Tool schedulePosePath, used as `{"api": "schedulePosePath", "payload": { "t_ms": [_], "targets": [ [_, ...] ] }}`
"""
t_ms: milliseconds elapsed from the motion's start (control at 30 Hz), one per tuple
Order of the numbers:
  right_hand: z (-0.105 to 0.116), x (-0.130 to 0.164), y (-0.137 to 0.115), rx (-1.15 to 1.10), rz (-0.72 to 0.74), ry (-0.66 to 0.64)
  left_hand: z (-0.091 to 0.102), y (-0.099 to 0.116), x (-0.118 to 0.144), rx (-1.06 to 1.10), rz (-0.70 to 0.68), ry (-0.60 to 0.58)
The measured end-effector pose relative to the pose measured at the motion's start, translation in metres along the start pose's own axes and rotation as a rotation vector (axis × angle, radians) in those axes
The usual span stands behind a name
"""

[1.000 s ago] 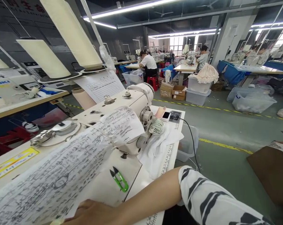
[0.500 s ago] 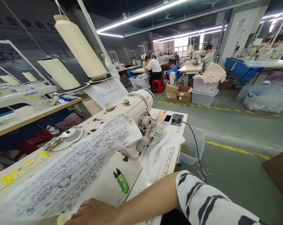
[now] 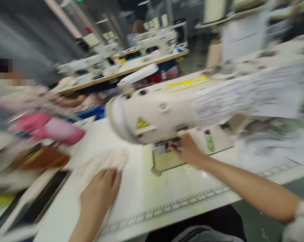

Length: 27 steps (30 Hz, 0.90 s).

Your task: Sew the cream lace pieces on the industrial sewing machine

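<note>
Two bare hands are shown in the head view, which is badly blurred; directions are read from its centre. A pale cloth is spread at eight o'clock on the white tabletop, just beside the head of the sewing machine. Its near part is covered by the left hand, at seven o'clock, with the fingers bent over it; whether the cloth is pinched or only pressed cannot be told. The right hand is placed at four o'clock, with its fingers curled beneath the machine head; whether anything is gripped there cannot be told. Green thread snips are seen beyond it, between three and four o'clock.

The cloth is judged to be light, soft and limp, easily creased and apt to be slid over the smooth tabletop. It would best be held flat under spread fingers or pinched by its edge, with slack kept out. The machine is judged heavy and rigid; only its small fittings would be handled by fingertip.
</note>
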State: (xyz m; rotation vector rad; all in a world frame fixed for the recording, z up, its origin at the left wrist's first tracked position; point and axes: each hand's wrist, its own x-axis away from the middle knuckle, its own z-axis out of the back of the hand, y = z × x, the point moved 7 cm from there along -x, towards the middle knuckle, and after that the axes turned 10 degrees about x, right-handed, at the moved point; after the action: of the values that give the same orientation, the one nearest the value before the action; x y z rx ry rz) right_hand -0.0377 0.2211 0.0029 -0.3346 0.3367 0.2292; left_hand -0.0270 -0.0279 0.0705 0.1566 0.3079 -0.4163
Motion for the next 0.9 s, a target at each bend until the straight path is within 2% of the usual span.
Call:
{"api": "schedulePosePath", "payload": {
  "t_ms": [67, 167, 433, 667, 800, 900],
  "targets": [
    [-0.008, 0.003, 0.000, -0.047, -0.005, 0.013, -0.014, -0.020, 0.012, -0.060, 0.125, -0.098],
    [-0.012, 0.006, 0.002, -0.091, 0.008, 0.044, -0.022, -0.038, 0.015, 0.002, 0.228, -0.108],
    [-0.014, 0.012, 0.007, -0.091, 0.005, 0.018, -0.013, -0.055, 0.021, 0.255, 0.354, -0.035],
    [-0.012, 0.012, 0.005, -0.083, 0.013, 0.041, -0.003, -0.092, 0.016, 0.620, 0.495, 0.120],
    [-0.010, 0.012, 0.004, -0.068, 0.014, 0.047, 0.005, -0.126, 0.017, 0.809, 0.645, 0.289],
    [-0.006, 0.014, 0.001, -0.050, 0.039, 0.099, 0.005, -0.154, 0.020, 0.941, 0.772, 0.432]
  ]
}}
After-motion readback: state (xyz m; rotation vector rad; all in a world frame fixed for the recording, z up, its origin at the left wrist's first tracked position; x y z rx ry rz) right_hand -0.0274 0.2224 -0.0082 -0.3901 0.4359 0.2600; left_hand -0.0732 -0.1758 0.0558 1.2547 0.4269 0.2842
